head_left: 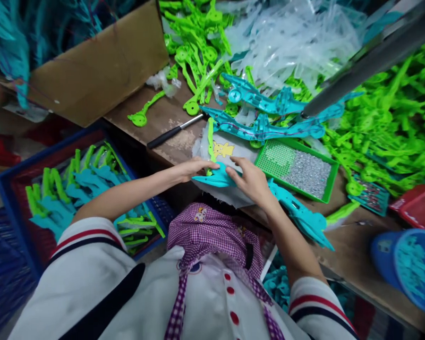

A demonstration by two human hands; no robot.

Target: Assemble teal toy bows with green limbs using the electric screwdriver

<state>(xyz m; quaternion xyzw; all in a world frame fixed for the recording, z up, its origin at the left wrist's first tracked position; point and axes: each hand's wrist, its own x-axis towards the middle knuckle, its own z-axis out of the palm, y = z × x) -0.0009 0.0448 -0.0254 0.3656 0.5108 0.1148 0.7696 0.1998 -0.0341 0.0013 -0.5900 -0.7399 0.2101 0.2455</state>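
Observation:
At the bench's near edge, a turquoise plastic part (220, 177) with a pointed left end lies between my two hands. My left hand (197, 168) is closed on its left side, fingertips along the top. My right hand (250, 180) grips its right end between thumb and fingers; the underside is hidden. A lime-green plastic arm (210, 139) stands up behind the left fingers. Just right of my right hand is a larger turquoise shell (299, 212). Behind them sits a green tray (331, 182) of small metal screws.
Two long turquoise housings (265, 127) with wires lie behind the tray. A black-handled screwdriver (166, 136) is at left. Lime-green arms (382, 118) heap at right. A dark bar (361, 61) slants overhead. A blue crate (12, 189) holds parts; a blue bucket (386, 252) stands right.

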